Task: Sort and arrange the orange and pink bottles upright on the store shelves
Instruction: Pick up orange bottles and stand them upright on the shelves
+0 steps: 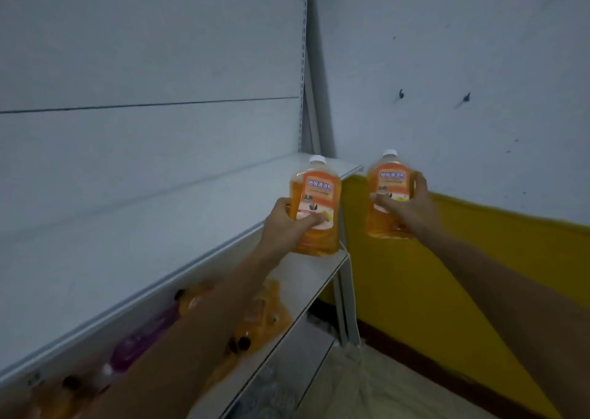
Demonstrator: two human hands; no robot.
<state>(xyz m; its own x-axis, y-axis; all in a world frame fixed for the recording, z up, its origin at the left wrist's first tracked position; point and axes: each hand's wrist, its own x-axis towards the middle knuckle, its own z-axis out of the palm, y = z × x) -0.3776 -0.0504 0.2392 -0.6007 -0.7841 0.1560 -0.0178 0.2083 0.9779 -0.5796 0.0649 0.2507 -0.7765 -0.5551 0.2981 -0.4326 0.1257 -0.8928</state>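
Two at once, both upright
Left hand curls round the left orange bottle at the right end of the lower shelf, can't tell if its base touches. Right hand grips the right orange bottle in mid-air past the shelf end, in front of the yellow wall. Pink bottle lies further left.

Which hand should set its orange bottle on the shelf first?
Left. The left hand holds its bottle upright on or just over the shelf, at its right end. The right hand holds the other bottle beyond that end, before the yellow wall.
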